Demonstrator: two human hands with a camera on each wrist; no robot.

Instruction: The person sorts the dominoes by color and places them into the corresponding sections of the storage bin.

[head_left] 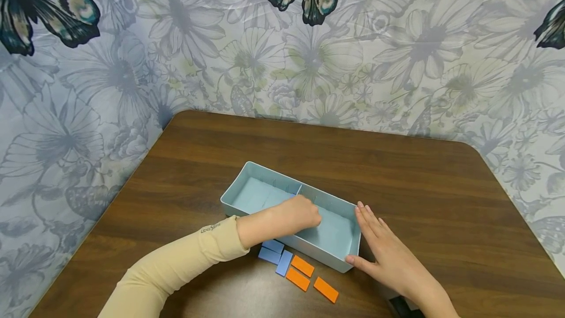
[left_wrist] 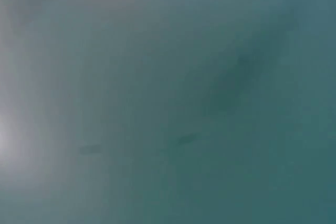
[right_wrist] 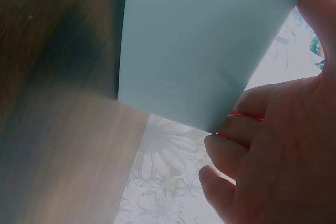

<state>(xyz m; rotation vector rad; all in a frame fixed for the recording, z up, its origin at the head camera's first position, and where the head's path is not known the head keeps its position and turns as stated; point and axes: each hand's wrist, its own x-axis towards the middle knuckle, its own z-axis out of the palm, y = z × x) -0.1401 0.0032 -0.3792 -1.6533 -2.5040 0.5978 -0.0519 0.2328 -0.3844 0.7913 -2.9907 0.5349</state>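
Your light blue tray (head_left: pixel 335 254) sits on the brown table (head_left: pixel 441 185) near its front edge, long axis running from about 10 o'clock to 4 o'clock, with a thin divider (head_left: pixel 298 191) across its middle. It looks like thin moulded plastic, so judge it light, fairly stiff at the corners, a little flexible along the long walls, and smooth enough to slide on the wood. Your right hand (head_left: pixel 388 254) lies flat against the end wall at 4 o'clock, fingers straight and together, thumb at the lower corner, bracing without gripping; the right wrist view shows those fingers (right_wrist: pixel 273 145) along the wall's edge. Your left hand (head_left: pixel 295 212) reaches inside near the divider, fingers curled downward; whether it pinches anything I cannot tell. Small blue tiles (head_left: pixel 275 254) and orange tiles (head_left: pixel 311 276) lie just outside the near wall at 6 o'clock. Take the tray by its rim corners, where it will flex least
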